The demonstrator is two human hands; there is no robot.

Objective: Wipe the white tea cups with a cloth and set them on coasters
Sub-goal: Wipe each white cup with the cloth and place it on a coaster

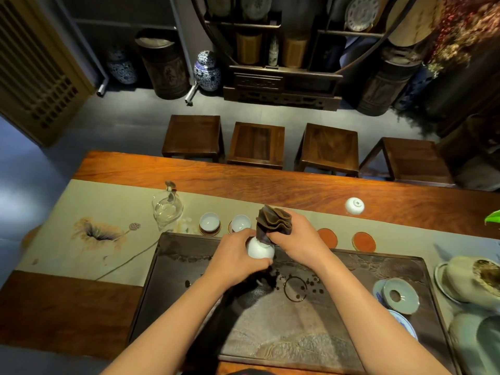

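Observation:
My left hand (234, 254) grips a white tea cup (259, 249) tipped on its side above the dark tea tray (338, 328). My right hand (296, 239) holds a bunched brown cloth (273, 221), pressing it into the cup's mouth. Two white cups (209, 221) (240, 222) stand upright on coasters just behind the tray's left end. Two bare red coasters (328, 237) (364, 241) lie to the right of my hands. Another white cup (354, 205) rests upside down on the wooden table farther back.
A glass pitcher (166, 211) stands left of the cups on the beige runner (108, 212). A lidded bowl and saucers (400, 296) and folded cloths (470, 280) crowd the tray's right end. Several wooden stools (257, 143) line the table's far side.

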